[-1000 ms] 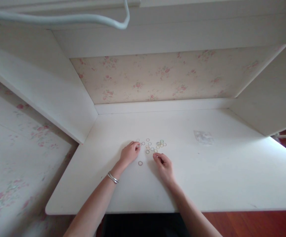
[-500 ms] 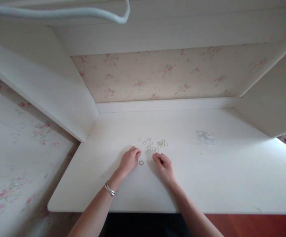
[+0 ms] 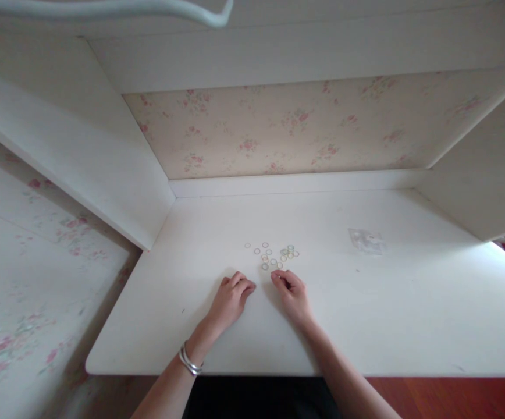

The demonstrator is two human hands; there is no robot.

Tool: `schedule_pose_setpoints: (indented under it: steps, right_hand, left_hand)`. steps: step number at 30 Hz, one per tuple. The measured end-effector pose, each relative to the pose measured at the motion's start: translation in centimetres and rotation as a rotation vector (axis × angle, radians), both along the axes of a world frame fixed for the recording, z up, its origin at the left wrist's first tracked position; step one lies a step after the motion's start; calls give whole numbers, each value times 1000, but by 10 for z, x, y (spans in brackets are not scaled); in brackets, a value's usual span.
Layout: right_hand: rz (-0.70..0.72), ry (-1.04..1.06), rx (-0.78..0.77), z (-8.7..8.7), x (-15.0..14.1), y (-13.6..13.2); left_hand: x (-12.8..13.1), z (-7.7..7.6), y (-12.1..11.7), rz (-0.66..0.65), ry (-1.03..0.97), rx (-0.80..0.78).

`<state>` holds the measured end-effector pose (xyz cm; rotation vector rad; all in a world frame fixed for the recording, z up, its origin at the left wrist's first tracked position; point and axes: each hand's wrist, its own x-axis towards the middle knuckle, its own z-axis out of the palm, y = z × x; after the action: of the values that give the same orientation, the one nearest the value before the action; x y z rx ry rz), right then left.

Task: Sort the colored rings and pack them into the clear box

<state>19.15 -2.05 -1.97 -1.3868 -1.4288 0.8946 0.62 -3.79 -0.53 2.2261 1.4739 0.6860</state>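
Observation:
Several thin, small rings point(image 3: 265, 266) in pale, yellowish and greenish tints lie loosely scattered on the white desk, just beyond my hands. My left hand point(image 3: 231, 298), with a silver bangle point(image 3: 189, 358) at the wrist, rests low on the desk. Its thumb and fingers are pinched over the spot where a single pinkish ring lay; that ring is now hidden by the fingertips. My right hand point(image 3: 291, 294) is closed in a pinch close to the near edge of the scattered rings. What its fingertips hold is too small to make out.
A clear plastic bag point(image 3: 367, 241) lies to the right on the white desk point(image 3: 409, 308). Side panels point(image 3: 125, 145) and a low back ledge point(image 3: 296, 184) enclose the desk. A white tube-like bar point(image 3: 148, 8) hangs overhead at the upper left.
My left hand has come nearer to me and slightly right, covering the pinkish ring that lay apart. My right hand stays pinched in nearly the same place. The view has shifted slightly.

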Motion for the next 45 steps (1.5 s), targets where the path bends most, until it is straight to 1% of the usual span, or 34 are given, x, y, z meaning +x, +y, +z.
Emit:
schedule_pose_setpoints:
  steps: [5,12,14,17,20,23,26,28,31,35,39,42,45]
  right_hand:
    - [-4,1,8,1,0,1]
    - [22,-52,13,-1,0,0]
    - [40,-80,13,-2,-1,0]
    - [106,-149,9,-1,-3,4]
    - [154,-285,32,4,-1,13]
    - [171,-512,52,9,4,27]
    - [225,-739,37,14,8,38]
    - [264,-831,20,17,9,42]
    - [284,-903,7,21,8,45]
    - [309,-955,28,23,6,47]
    - [322,-966,71,20,4,49]
    - [293,-894,81,18,4,47]
    - [247,-772,104,19,2,38]
  left_hand:
    - [1,2,-1,8,43,11]
    - [-1,3,-3,1,53,29]
    - [-1,2,-3,2,59,30]
    - [-2,-2,-2,-6,72,28]
    - [-3,-5,-2,-9,78,22]
    - [-4,-6,-2,-8,73,16]
    - [-4,-5,-2,-4,59,21]
    - [-5,-4,-2,-1,43,25]
    - [-6,-2,-3,9,-4,28]
    - [-8,0,-2,53,-145,6]
    - [-11,-2,1,179,-330,-45]
    - [-12,-4,3,235,-427,-63]
    - [-13,-4,4,270,-476,-69]
